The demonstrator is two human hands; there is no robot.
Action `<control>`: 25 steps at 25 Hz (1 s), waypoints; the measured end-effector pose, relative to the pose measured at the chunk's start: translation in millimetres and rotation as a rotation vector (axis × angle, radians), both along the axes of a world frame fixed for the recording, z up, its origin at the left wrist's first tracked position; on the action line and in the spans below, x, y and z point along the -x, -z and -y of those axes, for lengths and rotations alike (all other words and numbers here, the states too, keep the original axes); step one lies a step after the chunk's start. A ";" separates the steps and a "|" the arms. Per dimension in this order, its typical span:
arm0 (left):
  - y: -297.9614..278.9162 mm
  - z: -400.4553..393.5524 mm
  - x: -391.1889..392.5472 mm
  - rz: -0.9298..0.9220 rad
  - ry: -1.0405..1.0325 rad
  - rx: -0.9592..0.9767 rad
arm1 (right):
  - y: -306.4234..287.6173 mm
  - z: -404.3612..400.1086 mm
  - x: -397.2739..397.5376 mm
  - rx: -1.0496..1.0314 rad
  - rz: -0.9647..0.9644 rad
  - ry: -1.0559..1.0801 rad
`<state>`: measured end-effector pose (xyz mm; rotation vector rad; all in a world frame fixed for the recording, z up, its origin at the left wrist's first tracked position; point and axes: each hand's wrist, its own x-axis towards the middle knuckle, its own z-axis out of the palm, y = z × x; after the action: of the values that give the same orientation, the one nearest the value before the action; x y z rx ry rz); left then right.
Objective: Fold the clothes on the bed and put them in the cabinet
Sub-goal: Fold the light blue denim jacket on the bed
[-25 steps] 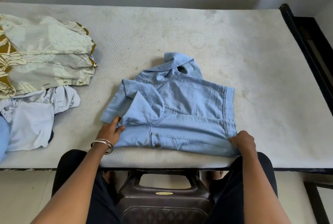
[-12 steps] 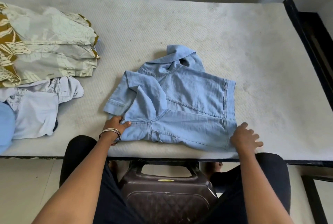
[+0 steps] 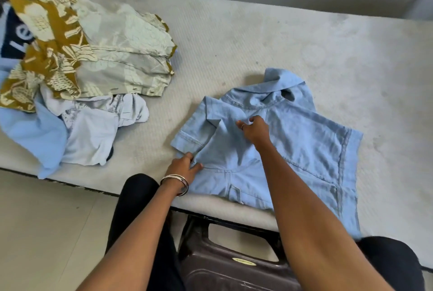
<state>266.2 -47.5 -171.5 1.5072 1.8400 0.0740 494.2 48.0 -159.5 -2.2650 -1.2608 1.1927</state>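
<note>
The right hand (image 3: 254,129) has left the shirt's near right corner, where it rested half a second ago, and now sits mid-shirt by the folded-in left sleeve, its fingers curled and pinching the cloth there. The left hand (image 3: 185,166) stays at the near left edge, fingers pinching the fabric just under the sleeve cuff. The denim shirt (image 3: 311,150) lies part-folded at the bed's (image 3: 257,40) near edge, well apart from the unfolded pile (image 3: 77,68) to the left. Judging by this, the sleeve is being tucked flat before the next fold; no cabinet is in view.
</note>
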 end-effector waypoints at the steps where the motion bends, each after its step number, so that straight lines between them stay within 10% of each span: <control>1: 4.1 -3.9 3.4 -0.007 0.022 0.023 | 4.9 -10.6 6.9 0.066 0.036 -0.054; 10: 22.8 -16.5 10.0 0.086 -0.061 0.037 | -47.1 115.1 -69.4 -0.489 -1.165 0.617; 16: 15.0 -8.7 6.9 -0.025 0.007 0.001 | -4.4 162.3 -128.1 -0.210 -0.555 1.084; 20: 1.8 -7.2 3.5 0.018 0.019 -0.019 | -22.9 112.2 -95.6 -0.522 0.146 0.221; 25: -5.8 -15.5 7.8 0.049 0.118 0.000 | -33.2 36.8 -73.6 -0.103 0.809 -1.068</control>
<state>258.4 -32.0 -165.7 1.5974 1.7086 0.0542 567.7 11.2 -126.3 -2.0063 -2.9534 0.2924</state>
